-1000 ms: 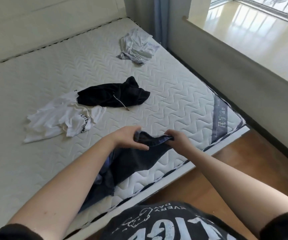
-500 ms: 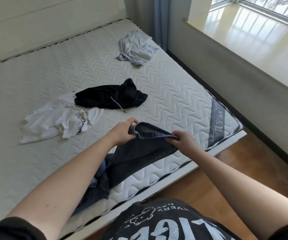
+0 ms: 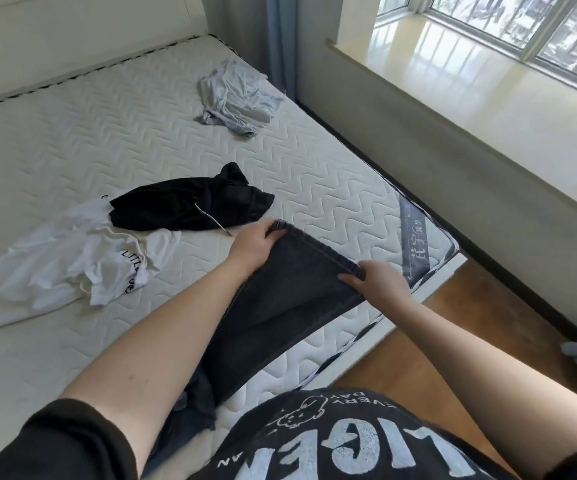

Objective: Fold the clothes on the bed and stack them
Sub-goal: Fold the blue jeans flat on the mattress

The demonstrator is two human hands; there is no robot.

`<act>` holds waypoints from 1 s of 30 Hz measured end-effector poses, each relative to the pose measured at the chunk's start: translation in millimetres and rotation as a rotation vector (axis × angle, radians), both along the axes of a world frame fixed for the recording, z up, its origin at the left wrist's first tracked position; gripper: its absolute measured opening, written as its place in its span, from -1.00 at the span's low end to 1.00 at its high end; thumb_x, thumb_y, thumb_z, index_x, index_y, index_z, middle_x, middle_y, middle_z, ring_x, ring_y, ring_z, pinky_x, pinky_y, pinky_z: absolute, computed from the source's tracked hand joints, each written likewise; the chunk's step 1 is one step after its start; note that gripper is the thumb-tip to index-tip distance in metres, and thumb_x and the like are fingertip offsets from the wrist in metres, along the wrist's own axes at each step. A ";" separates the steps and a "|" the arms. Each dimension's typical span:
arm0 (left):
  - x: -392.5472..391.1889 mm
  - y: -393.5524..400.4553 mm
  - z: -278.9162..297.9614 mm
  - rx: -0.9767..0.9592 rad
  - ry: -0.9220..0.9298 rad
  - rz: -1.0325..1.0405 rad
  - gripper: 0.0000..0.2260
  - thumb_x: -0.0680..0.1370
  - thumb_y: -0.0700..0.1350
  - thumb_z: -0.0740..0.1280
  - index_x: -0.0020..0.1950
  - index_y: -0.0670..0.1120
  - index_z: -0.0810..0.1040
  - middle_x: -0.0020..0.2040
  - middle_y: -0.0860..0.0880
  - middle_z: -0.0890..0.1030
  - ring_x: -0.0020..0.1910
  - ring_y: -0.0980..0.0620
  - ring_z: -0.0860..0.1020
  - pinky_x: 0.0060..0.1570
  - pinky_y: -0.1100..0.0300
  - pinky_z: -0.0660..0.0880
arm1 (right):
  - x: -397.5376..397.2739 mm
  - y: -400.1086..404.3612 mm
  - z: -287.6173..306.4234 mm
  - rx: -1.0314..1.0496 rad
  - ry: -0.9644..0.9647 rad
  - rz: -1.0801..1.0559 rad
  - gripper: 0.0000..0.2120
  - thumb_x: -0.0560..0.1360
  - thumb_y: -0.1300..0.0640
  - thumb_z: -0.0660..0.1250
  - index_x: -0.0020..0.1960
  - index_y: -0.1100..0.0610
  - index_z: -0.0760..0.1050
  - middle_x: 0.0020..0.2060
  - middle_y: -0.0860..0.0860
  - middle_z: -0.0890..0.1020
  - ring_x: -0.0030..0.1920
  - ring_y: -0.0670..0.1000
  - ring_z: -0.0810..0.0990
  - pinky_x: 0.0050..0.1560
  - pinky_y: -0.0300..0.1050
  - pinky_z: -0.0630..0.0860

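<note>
At 6 o'clock of the frame, near the mattress (image 3: 114, 140) edge, the person's black shirt (image 3: 332, 441) showed white print, upside down to the camera: "EVERY DAY" plus bigger block letters, only partly readable, and a small cartoon outline. Dark jeans (image 3: 280, 306) sat at centre, one leg hem stretched flat between both hands, rest of the denim trailing down toward 7 o'clock over the mattress side. Left hand (image 3: 254, 245) pinched the hem's far corner, thumb on top, fingers curled under the fabric. Right hand (image 3: 377, 284) gripped the near hem corner at about 4 o'clock from the left hand, fingers wrapped on the edge. White T-shirt (image 3: 72, 268) lay crumpled at 9 o'clock, black lettering "LITTL..." readable, remainder folded away. Black garment (image 3: 190, 206) with a light drawstring lay at 10 o'clock from the jeans, overlapping the white shirt's upper edge. Pale grey-blue garment (image 3: 238, 98) bunched at 12 o'clock near the far mattress corner, well apart from the others. Dark mattress label (image 3: 417, 244) at 3 o'clock carried light characters, a round logo and small script, too small to read surely. Blue curtain (image 3: 280, 39) hung at 12 o'clock; window sill (image 3: 470, 98) ran at 2 o'clock. Wood floor (image 3: 488, 334) showed at 4 o'clock.
</note>
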State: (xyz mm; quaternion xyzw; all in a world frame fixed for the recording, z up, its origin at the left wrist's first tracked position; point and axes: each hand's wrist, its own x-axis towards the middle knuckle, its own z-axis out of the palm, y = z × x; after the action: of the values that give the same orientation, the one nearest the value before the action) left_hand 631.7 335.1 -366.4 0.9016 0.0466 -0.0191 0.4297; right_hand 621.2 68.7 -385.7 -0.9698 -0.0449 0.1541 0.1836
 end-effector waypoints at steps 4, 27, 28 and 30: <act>29.4 -14.9 -3.3 0.001 0.079 -0.113 -0.81 0.67 0.06 0.17 -0.05 -0.01 0.44 -0.10 -0.05 0.60 -0.07 -0.05 0.53 -0.08 0.08 0.37 | 2.6 -3.9 -0.7 0.075 0.124 -0.070 -0.57 0.46 -0.28 0.36 -0.29 0.09 0.51 -0.48 -0.04 0.50 -0.40 0.01 0.49 -0.41 -0.12 0.31; 221.3 -124.5 -132.5 0.339 0.410 -0.176 -0.78 0.60 0.00 0.30 0.14 -0.11 0.57 0.12 -0.19 0.62 0.12 -0.20 0.55 -0.10 0.10 0.36 | 144.4 -124.6 -128.7 0.317 0.553 -0.236 -0.78 0.50 0.02 0.45 -0.18 0.16 0.56 -0.44 0.01 0.66 -0.41 -0.07 0.66 -0.24 -0.09 0.64; 228.3 -132.6 -142.6 0.319 0.430 -0.168 -0.78 0.61 -0.03 0.29 0.16 -0.13 0.57 0.15 -0.20 0.61 0.15 -0.20 0.54 -0.05 0.10 0.37 | 153.5 -129.8 -139.1 0.302 0.556 -0.249 -0.78 0.50 0.02 0.44 -0.17 0.17 0.56 -0.43 0.02 0.67 -0.41 -0.05 0.66 -0.22 -0.08 0.64; 240.5 -148.5 -161.7 0.288 0.473 -0.150 -0.77 0.61 -0.08 0.30 0.20 -0.17 0.55 0.19 -0.21 0.59 0.19 -0.20 0.52 0.03 0.11 0.38 | 170.1 -141.8 -157.4 0.273 0.574 -0.271 -0.80 0.53 0.05 0.41 -0.20 0.13 0.55 -0.40 0.03 0.68 -0.41 -0.06 0.66 -0.25 -0.12 0.61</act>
State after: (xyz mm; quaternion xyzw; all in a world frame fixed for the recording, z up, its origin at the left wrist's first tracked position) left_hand 872.2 186.6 -528.1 0.9248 0.0807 -0.2539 0.2716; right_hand 791.4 -73.1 -543.1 -0.8506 0.1175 0.3875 0.3355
